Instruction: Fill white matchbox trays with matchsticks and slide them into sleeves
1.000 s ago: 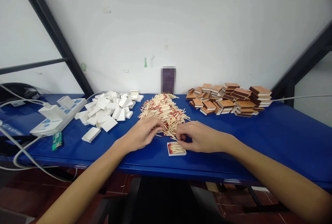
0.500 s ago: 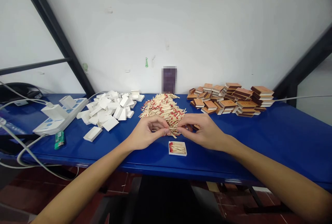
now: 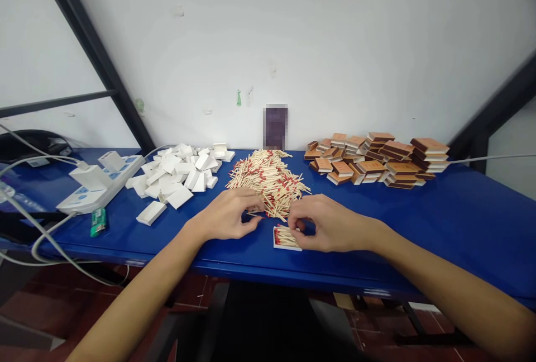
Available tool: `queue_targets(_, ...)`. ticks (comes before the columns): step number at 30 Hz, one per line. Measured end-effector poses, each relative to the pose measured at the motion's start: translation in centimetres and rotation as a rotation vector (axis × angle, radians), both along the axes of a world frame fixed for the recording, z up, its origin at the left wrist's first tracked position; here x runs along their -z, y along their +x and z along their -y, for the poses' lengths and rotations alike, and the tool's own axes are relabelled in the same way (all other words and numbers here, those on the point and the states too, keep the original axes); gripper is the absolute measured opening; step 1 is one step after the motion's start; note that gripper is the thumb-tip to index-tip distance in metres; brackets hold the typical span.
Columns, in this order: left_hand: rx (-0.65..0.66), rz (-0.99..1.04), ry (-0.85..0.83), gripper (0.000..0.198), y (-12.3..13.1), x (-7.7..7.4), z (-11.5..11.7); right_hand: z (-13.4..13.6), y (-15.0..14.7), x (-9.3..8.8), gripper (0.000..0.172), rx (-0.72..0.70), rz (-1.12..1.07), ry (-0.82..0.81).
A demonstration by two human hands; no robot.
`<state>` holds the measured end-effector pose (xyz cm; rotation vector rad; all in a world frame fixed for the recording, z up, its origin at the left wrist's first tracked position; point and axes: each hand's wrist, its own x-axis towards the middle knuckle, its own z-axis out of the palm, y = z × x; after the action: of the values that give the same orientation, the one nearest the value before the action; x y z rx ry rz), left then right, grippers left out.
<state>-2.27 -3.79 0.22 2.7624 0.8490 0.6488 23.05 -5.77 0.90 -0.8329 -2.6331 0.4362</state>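
Observation:
A heap of loose red-tipped matches (image 3: pixel 272 180) lies on the blue table in front of me. My left hand (image 3: pixel 232 214) is at the heap's near left edge, thumb and fingers curved and apart, with a few stray matches close to its fingertips. Just in front of the heap sits a small white matchbox tray (image 3: pixel 287 248), partly filled with matches whose red heads point left. Over the tray's right side, my right hand (image 3: pixel 324 222) is closed in a pinch on matches, its fingers covering part of the tray and most of what they hold.
White empty matchbox trays (image 3: pixel 173 175) are piled on the left, near a power strip (image 3: pixel 100 183) with cables and a green packet (image 3: pixel 98 222). Brown matchboxes (image 3: pixel 377 158) are stacked at the right. A dark blurred object (image 3: pixel 275 127) stands against the wall.
My hands have parted. The right one has come down and over to the tray, while the left has moved slightly left and its fingers have opened.

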Motion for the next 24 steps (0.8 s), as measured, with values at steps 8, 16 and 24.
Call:
queue_targets(8, -0.086, -0.238, 0.111, 0.011, -0.5, 0.0, -0.4, -0.6, -0.1, 0.5, 0.018, 0.112, 0.037, 0.158)
queue_targets(16, -0.035, -0.265, 0.164, 0.015, -0.1, 0.3, -0.3, -2.3, -0.3, 2.0, 0.023, 0.035, 0.121, 0.297)
queue_targets(24, 0.001, 0.195, 0.104, 0.012, 0.1, 0.4, 0.0, -3.1, -1.1, 2.4, 0.020, 0.029, 0.204, 0.475)
